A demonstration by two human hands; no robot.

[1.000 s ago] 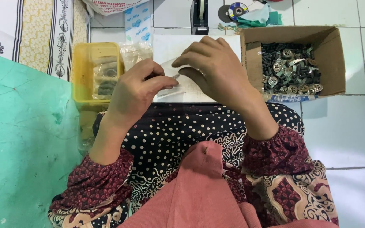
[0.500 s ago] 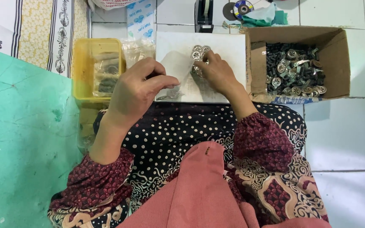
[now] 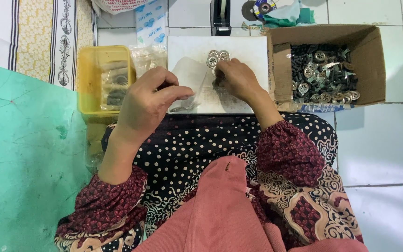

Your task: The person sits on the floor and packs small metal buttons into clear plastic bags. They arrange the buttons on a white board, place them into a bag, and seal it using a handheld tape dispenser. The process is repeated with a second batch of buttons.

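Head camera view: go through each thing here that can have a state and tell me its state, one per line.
Cardboard box: open, holding dark and silvery parts.
Yellow tub: open, holding filled bags.
White board: flat, small silvery discs clustered on it.
Left hand: fingers pinched together above the board.
Right hand: resting on the discs.

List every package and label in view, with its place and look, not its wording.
Cardboard box: right of the white board, open, brown, holding dark and silvery metal parts.
Printed plastic pack: top centre-left on the tiles, flat, white with blue print.
Clear bag: between yellow tray and board, crinkled, see-through.
Round disc label: top edge, multicoloured.
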